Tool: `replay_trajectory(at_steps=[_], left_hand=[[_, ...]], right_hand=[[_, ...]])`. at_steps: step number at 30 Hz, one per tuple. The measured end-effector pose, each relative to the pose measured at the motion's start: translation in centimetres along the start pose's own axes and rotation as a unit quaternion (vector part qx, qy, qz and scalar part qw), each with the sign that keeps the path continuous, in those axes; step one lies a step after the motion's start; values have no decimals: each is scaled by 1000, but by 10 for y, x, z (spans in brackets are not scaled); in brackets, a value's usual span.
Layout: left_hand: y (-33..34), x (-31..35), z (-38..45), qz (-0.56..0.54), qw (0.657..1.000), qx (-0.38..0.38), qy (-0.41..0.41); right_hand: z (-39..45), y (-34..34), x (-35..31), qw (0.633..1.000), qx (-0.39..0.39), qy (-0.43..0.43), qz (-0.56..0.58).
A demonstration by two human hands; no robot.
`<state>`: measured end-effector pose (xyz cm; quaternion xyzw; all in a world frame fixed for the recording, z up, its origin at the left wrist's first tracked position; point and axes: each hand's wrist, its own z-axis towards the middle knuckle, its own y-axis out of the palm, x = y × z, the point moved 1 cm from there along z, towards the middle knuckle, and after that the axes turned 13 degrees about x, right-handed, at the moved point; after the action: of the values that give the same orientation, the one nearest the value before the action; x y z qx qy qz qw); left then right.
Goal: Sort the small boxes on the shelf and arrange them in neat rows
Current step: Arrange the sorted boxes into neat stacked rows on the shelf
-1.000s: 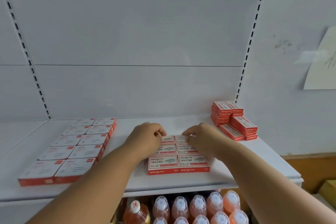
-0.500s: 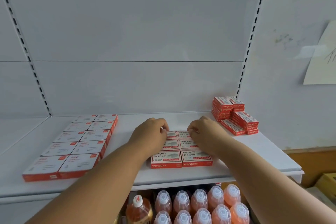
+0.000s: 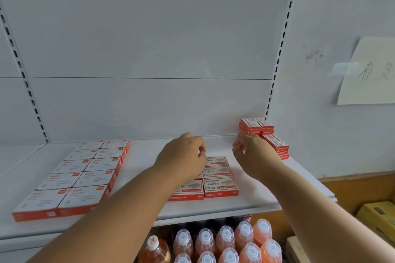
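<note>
Small red-and-white boxes lie in a two-column block (image 3: pixel 220 186) near the front of the white shelf (image 3: pixel 141 156). My left hand (image 3: pixel 183 156) hovers over the block's left column and hides part of it; its fingers are loosely curled and hold nothing. My right hand (image 3: pixel 254 156) is raised to the right of the block, fingers loosely curled and empty, in front of a loose pile of red boxes (image 3: pixel 267 132) at the back right. Whether it touches the pile I cannot tell. At the left, larger white-topped boxes (image 3: pixel 85 175) form two neat columns.
Orange drink bottles (image 3: pixel 224 241) stand on the level below the shelf edge. Yellow cartons (image 3: pixel 378 218) sit low at the right. A paper note (image 3: pixel 372 70) is taped to the right wall. Slotted uprights (image 3: pixel 277 60) frame the back panel.
Both hands have lifted off the middle block of boxes. The right hand has moved right and back toward the loose pile; the left hand has risen slightly.
</note>
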<state>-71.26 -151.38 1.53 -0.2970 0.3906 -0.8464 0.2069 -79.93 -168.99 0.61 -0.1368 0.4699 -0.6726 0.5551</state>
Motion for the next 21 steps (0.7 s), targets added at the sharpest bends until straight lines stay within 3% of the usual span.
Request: replay_trajectory(at_steps=[4, 8, 11, 16, 21], left_hand=[[10, 30, 1, -1, 996, -76, 52], [22, 50, 5, 20, 993, -92, 67], [37, 70, 18, 11, 995, -89, 49], [65, 99, 39, 85, 987, -130, 31], [88, 113, 51, 114, 976, -186, 1]], right_hand=[[2, -13, 31, 990, -58, 35, -124], [0, -13, 51, 983, -119, 27, -137], [-1, -19, 57, 992, -89, -2, -93], [6, -39, 84, 999, 33, -20, 2], [24, -39, 113, 999, -14, 28, -22]])
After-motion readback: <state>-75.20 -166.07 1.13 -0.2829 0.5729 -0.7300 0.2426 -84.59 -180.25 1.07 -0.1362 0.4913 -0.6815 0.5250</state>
